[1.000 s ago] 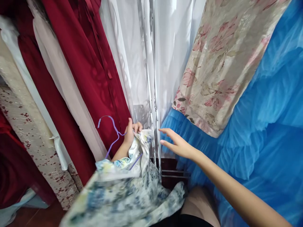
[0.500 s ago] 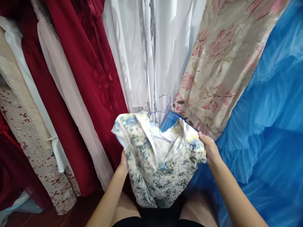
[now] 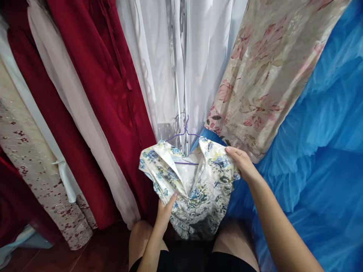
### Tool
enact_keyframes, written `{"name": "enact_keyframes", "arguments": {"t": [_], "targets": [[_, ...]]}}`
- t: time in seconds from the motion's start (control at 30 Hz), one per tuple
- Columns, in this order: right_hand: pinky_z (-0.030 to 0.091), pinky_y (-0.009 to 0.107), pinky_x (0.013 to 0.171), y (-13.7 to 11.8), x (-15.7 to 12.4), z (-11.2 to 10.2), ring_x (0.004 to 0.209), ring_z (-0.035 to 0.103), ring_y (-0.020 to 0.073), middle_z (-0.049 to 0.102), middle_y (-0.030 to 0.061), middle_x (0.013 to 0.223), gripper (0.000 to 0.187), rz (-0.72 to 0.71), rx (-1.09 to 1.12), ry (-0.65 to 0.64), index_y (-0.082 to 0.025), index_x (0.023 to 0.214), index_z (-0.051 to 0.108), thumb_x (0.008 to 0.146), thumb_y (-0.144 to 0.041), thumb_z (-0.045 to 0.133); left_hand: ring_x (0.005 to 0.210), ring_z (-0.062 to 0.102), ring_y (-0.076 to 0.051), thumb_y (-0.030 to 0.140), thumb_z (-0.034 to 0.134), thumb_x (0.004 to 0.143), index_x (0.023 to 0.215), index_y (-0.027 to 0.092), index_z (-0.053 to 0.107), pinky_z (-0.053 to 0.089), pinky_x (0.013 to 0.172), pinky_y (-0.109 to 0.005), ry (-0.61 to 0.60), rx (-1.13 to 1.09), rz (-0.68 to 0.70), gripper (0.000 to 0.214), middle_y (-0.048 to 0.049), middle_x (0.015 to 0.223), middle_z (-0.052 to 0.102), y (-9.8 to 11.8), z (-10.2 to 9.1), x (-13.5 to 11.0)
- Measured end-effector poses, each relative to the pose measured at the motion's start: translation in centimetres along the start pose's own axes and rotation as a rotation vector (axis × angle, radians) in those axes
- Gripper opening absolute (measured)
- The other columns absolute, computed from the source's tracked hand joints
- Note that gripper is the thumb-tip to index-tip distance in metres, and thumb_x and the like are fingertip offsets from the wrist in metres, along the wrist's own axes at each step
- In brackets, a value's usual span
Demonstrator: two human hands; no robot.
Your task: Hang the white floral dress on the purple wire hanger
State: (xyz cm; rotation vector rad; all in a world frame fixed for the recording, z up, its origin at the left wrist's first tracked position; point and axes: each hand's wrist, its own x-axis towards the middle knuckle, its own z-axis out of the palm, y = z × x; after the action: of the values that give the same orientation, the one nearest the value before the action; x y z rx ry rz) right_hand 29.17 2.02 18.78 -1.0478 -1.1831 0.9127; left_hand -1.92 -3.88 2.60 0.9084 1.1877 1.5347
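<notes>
In front of my lap hangs a short-sleeved floral dress (image 3: 211, 185), white with blue and yellow flowers, on a thin purple hanger (image 3: 185, 131). Its neck opening is spread apart, with a zipper (image 3: 189, 198) at the bottom of the V. My right hand (image 3: 241, 160) pinches the shoulder on the right side. Lower down, my left hand (image 3: 166, 209) grips the left side of the bodice, thumb on top and the other fingers hidden behind the fabric. The dress's lower end is bunched and dim above my thighs.
Long garments hang all around: a dark red dress (image 3: 99, 75) and a pale pink one (image 3: 70, 94) at left, white fabric (image 3: 201, 56) ahead, a beige floral dress (image 3: 261, 75) and blue tulle (image 3: 326, 151) at right. Dark reddish floor tiles (image 3: 96, 249) show below.
The dress has turned flatter toward me, and its hanger now stands upright at the neck. My left hand has moved right and lower onto the bodice front; my right hand shifted slightly left.
</notes>
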Motion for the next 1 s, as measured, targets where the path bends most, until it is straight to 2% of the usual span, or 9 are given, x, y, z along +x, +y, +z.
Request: {"name": "enact_keyframes", "arguments": {"t": [0.1, 0.17, 0.2, 0.3, 0.37, 0.57, 0.7, 0.8, 1.0], "targets": [[0.047, 0.042, 0.090, 2.6, -4.0, 1.9, 0.101, 0.061, 0.0274, 0.069, 0.0097, 0.103, 0.036, -0.367, -0.210, 0.560, -0.018, 0.101, 0.067, 0.083, -0.050, 0.067, 0.123, 0.061, -0.033, 0.042, 0.083, 0.073, 0.121, 0.015, 0.068, 0.046, 0.109, -0.045, 0.002, -0.008, -0.048, 0.057, -0.0147, 0.125, 0.070, -1.2, -0.1, -1.4], [0.045, 0.040, 0.088, 5.1, -7.8, 4.3, 0.096, 0.058, 0.0255, 0.064, 0.0086, 0.101, 0.029, -0.364, -0.205, 0.741, -0.020, 0.099, 0.063, 0.088, -0.046, 0.063, 0.127, 0.059, -0.032, 0.042, 0.083, 0.073, 0.125, 0.017, 0.066, 0.044, 0.111, -0.044, 0.033, -0.012, -0.044, 0.060, -0.0134, 0.128, 0.069, -1.7, 0.1, -2.3], [0.046, 0.038, 0.082, 6.5, -9.7, 5.6, 0.088, 0.057, 0.0242, 0.062, 0.0062, 0.091, 0.025, -0.291, -0.170, 0.672, -0.021, 0.091, 0.061, 0.090, -0.046, 0.061, 0.129, 0.057, -0.032, 0.042, 0.083, 0.073, 0.127, 0.018, 0.064, 0.044, 0.111, -0.044, 0.036, -0.012, -0.042, 0.061, -0.0125, 0.129, 0.068, -1.8, 0.3, -2.6], [0.045, 0.035, 0.067, 9.8, -13.9, 9.4, 0.069, 0.054, 0.0230, 0.058, 0.0037, 0.070, 0.034, 0.031, -0.042, -0.021, -0.024, 0.076, 0.056, 0.094, -0.052, 0.053, 0.129, 0.057, -0.032, 0.040, 0.082, 0.074, 0.128, 0.020, 0.063, 0.044, 0.111, -0.044, -0.044, 0.013, -0.046, 0.061, -0.0118, 0.131, 0.066, -1.6, 1.0, -3.5], [0.043, 0.035, 0.065, 10.8, -14.7, 11.0, 0.064, 0.053, 0.0219, 0.057, 0.0025, 0.066, 0.038, 0.113, 0.000, -0.230, -0.024, 0.073, 0.054, 0.096, -0.055, 0.049, 0.126, 0.059, -0.032, 0.039, 0.080, 0.075, 0.127, 0.019, 0.063, 0.045, 0.110, -0.044, -0.102, 0.034, -0.027, 0.058, -0.0121, 0.130, 0.067, -1.2, 1.4, -3.9], [0.036, 0.029, 0.057, 10.2, -13.0, 10.4, 0.053, 0.046, 0.0154, 0.057, -0.0007, 0.054, 0.040, 0.203, 0.055, -0.401, -0.021, 0.068, 0.058, 0.091, -0.054, 0.059, 0.122, 0.060, -0.035, 0.042, 0.079, 0.074, 0.119, 0.017, 0.064, 0.046, 0.106, -0.046, -0.017, 0.193, 0.045, 0.054, -0.0162, 0.125, 0.068, -0.4, 0.6, -4.3], [0.028, 0.027, 0.049, 10.4, -13.8, 9.2, 0.044, 0.040, 0.0122, 0.057, -0.0009, 0.049, 0.037, 0.270, 0.064, -0.362, -0.018, 0.070, 0.070, 0.085, -0.052, 0.067, 0.141, 0.039, -0.036, 0.037, 0.077, 0.077, 0.139, 0.022, 0.045, 0.034, 0.115, -0.050, 0.304, 0.469, 0.472, 0.072, -0.0188, 0.149, 0.043, -0.8, 1.0, -5.1], [0.027, 0.026, 0.047, 10.2, -14.4, 9.1, 0.042, 0.040, 0.0115, 0.060, 0.0002, 0.048, 0.036, 0.293, 0.059, -0.405, -0.017, 0.074, 0.075, 0.085, -0.050, 0.067, 0.130, 0.049, -0.033, 0.034, 0.068, 0.084, 0.126, 0.024, 0.055, 0.040, 0.109, -0.046, 0.106, 0.564, 0.593, 0.044, -0.0156, 0.135, 0.055, -1.7, 2.7, -5.9], [0.021, 0.024, 0.044, 7.6, -12.6, 8.6, 0.038, 0.034, 0.0088, 0.061, 0.0007, 0.045, 0.029, 0.365, 0.044, -0.510, -0.014, 0.071, 0.077, 0.083, -0.038, 0.067, 0.078, 0.063, -0.024, 0.034, 0.049, 0.094, 0.085, 0.026, 0.058, 0.049, 0.074, -0.034, -0.233, 0.623, 0.402, 0.015, -0.0056, 0.080, 0.063, -2.5, 5.0, -5.6]]}}
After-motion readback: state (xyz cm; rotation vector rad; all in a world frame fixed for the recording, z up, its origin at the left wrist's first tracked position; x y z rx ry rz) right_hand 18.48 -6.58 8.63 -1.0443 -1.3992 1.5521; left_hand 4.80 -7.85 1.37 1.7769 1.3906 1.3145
